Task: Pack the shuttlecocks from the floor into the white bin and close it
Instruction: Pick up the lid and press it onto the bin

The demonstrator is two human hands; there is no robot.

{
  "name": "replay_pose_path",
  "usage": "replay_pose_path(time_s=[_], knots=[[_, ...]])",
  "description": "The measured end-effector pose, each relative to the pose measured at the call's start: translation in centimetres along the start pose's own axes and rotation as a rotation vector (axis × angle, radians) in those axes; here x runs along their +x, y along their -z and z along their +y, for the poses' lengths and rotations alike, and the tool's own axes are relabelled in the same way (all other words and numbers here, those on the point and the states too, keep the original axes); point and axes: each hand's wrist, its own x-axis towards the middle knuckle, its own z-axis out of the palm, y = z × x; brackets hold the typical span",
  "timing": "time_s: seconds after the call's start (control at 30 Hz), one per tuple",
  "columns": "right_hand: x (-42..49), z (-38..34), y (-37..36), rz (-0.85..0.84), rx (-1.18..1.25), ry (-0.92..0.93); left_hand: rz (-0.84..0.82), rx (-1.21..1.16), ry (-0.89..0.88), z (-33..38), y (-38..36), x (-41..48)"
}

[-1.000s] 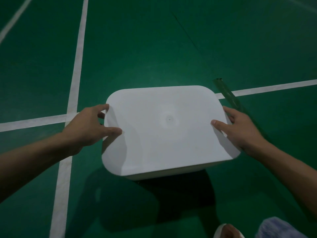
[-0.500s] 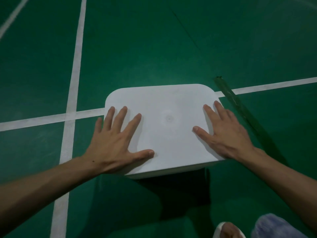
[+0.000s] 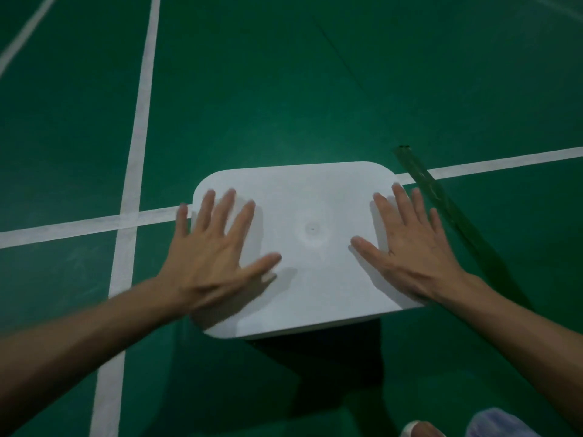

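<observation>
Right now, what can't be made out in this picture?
Head view: the bin's inside and any shuttlecocks, hidden under the white lid.
Head view: the left hand, blurred; its contact with the lid is unclear.
Head view: a pale shape at the bottom right, cut off by the edge.

On my feed the left hand [image 3: 217,263] and right hand [image 3: 419,257] are bare, the forearms uncovered to the frame edge. At five o'clock shows pale lilac-blue cloth [image 3: 501,424]; at its nine o'clock is a white-rimmed shape [image 3: 410,429], too cropped to identify.
</observation>
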Motion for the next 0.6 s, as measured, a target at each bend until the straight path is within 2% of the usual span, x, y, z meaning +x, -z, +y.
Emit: replay_pose_path(time_s=[0.13,0.23,0.6], knots=[[4.1,-2.0,1.0,0.071,0.063,0.083,0.033,-0.020,0.067,-0.7,1.0,4.7],[6.7,-3.0,0.0,0.046,0.001,0.100,0.031,-0.022,0.076,-0.7,-0.1,5.5],[7.3,-3.1,-1.1,0.044,-0.077,0.085,0.051,0.005,0.028,-0.3,-0.4,5.4]])
